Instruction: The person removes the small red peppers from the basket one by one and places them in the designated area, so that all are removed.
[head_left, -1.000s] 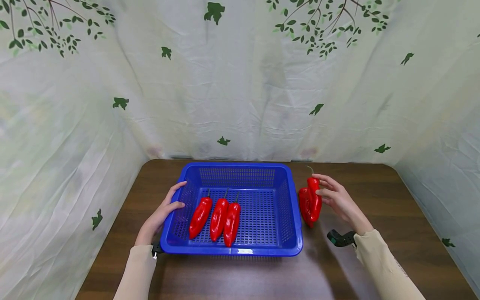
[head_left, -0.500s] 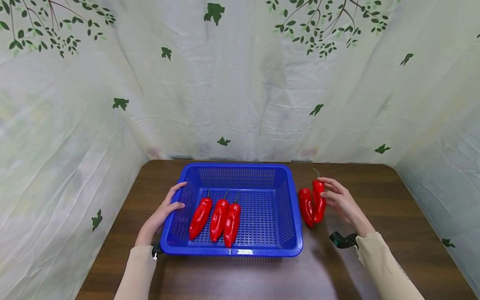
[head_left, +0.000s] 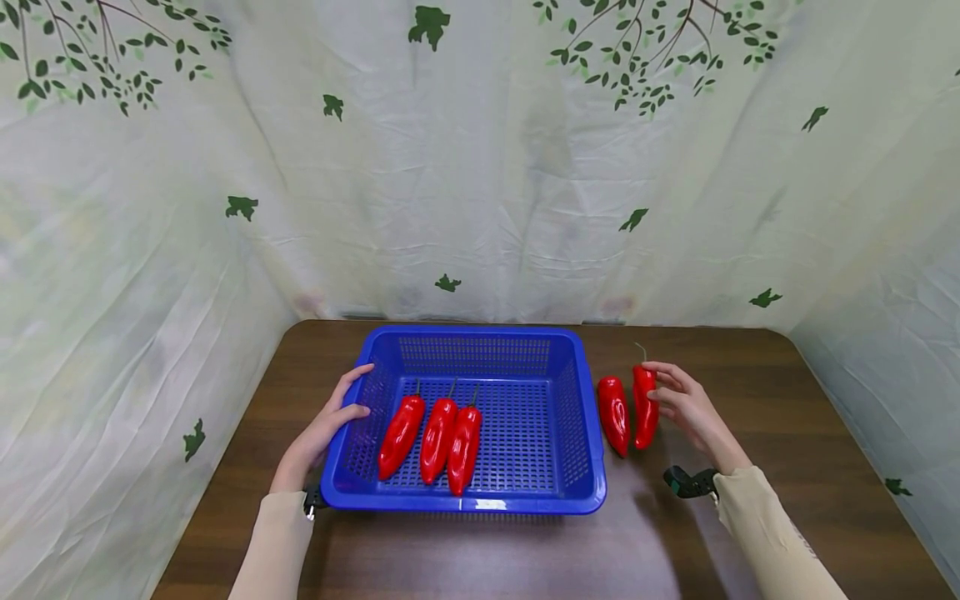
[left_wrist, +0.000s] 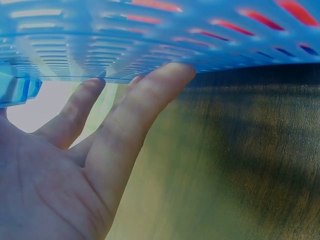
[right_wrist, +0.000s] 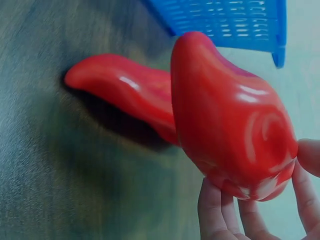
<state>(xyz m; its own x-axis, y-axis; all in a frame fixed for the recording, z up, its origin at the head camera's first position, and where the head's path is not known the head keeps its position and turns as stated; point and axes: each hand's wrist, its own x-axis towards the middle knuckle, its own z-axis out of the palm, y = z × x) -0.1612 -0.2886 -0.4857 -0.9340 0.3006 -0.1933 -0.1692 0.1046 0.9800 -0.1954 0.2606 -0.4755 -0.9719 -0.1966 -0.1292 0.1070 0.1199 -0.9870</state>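
Note:
My left hand (head_left: 318,429) grips the left rim of a blue plastic basket (head_left: 532,503), thumb and a finger over the edge. In the left wrist view its other fingers (left_wrist: 135,115) reach under the slotted basket. My right hand (head_left: 696,417) pinches a glossy red chili pepper (head_left: 644,407) near its stem end, to the right of the basket. A second red pepper (head_left: 613,417) lies on the table between the held one and the basket. The right wrist view shows the held pepper (right_wrist: 225,115) partly covering the lying pepper (right_wrist: 117,82).
Three red peppers (head_left: 438,437) lie side by side in the left half of the basket. The brown wooden table (head_left: 780,400) extends right of my right hand. A pale leaf-printed cloth (head_left: 495,192) hangs behind and at both sides.
My right hand has moved right and slightly toward me with the pepper, so a gap now shows between it and the lying pepper. The left hand and basket look unmoved.

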